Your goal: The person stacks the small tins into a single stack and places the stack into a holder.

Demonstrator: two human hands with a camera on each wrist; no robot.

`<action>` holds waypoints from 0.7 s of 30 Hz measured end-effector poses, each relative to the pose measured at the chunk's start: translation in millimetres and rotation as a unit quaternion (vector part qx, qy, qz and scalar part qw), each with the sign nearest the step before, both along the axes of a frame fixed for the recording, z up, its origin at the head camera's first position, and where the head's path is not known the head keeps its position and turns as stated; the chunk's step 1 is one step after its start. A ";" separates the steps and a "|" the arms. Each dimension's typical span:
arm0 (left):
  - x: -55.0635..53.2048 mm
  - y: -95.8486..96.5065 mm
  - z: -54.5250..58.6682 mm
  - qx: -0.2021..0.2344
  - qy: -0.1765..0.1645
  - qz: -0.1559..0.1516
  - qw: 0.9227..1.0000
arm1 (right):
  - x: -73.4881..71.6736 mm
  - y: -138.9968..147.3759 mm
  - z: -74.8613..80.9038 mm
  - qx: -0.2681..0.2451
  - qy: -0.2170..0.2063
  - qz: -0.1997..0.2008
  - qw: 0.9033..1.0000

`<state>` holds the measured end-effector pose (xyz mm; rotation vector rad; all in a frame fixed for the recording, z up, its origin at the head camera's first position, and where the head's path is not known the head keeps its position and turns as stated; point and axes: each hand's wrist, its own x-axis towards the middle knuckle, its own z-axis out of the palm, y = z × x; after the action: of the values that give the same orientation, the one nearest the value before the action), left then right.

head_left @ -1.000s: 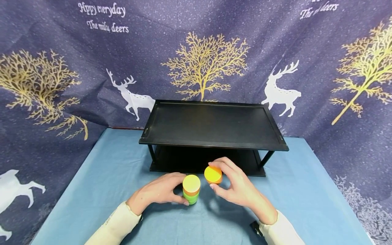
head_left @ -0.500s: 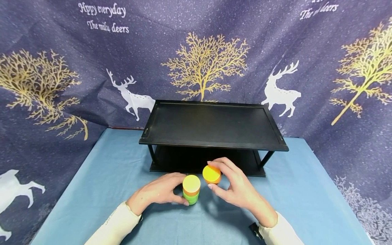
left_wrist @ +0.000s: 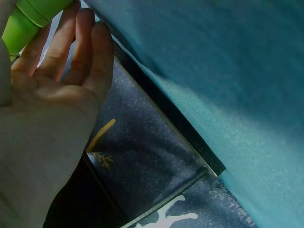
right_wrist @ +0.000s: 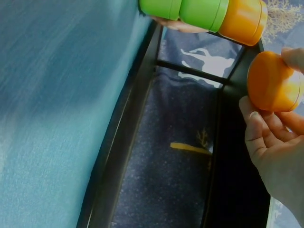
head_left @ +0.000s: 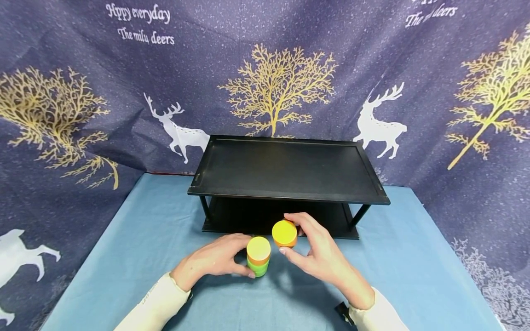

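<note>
My left hand (head_left: 227,255) curves its fingers and thumb round a stack of short round cylinders on the blue cloth. In the right wrist view the stack has two green cylinders (right_wrist: 202,12) below an orange one (right_wrist: 242,21). The left wrist view shows only the green part (left_wrist: 33,19) beyond the fingers. My right hand (head_left: 316,250) pinches another orange cylinder (head_left: 284,233) with a yellow top, between thumb and fingers. It is held slightly tilted, just right of the stack's top, with a narrow gap between them.
A black two-tier rack (head_left: 285,170) stands right behind both hands, its lower shelf (head_left: 244,216) close to the fingers. Blue cloth (head_left: 136,243) covers the table. A dark curtain (head_left: 265,27) with deer and trees hangs behind.
My right hand has brought its orange cylinder slightly left, nearer the stack, and its fingers have shifted a little on it. My left hand and the stack stay in place.
</note>
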<state>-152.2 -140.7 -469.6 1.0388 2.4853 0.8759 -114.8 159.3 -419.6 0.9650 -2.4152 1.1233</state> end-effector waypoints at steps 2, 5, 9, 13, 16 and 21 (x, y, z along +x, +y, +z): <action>-0.1 0.1 0.1 0.000 0.000 0.000 1.000 | 0.3 -0.6 0.7 -0.004 -0.002 0.001 1.000; 0.2 0.0 0.7 -0.002 0.000 0.001 1.000 | 0.6 -1.6 1.6 -0.007 0.000 0.005 1.000; 0.3 -0.1 1.1 -0.003 -0.002 0.001 1.000 | 1.3 -3.0 3.0 -0.007 0.007 0.008 1.000; -0.2 0.0 1.1 0.000 -0.001 -0.004 1.000 | 1.6 -4.3 3.7 -0.014 0.015 0.014 1.000; -0.2 -0.1 1.5 0.002 0.001 -0.006 1.000 | 1.5 -5.3 3.8 -0.020 0.021 0.020 0.999; -0.3 -0.4 1.1 0.003 -0.002 -0.006 1.000 | 1.3 -7.5 4.5 -0.022 0.023 0.024 0.999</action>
<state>-152.5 -141.1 -468.5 1.0512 2.4723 0.8822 -113.5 151.8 -415.1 1.0297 -2.3319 1.1529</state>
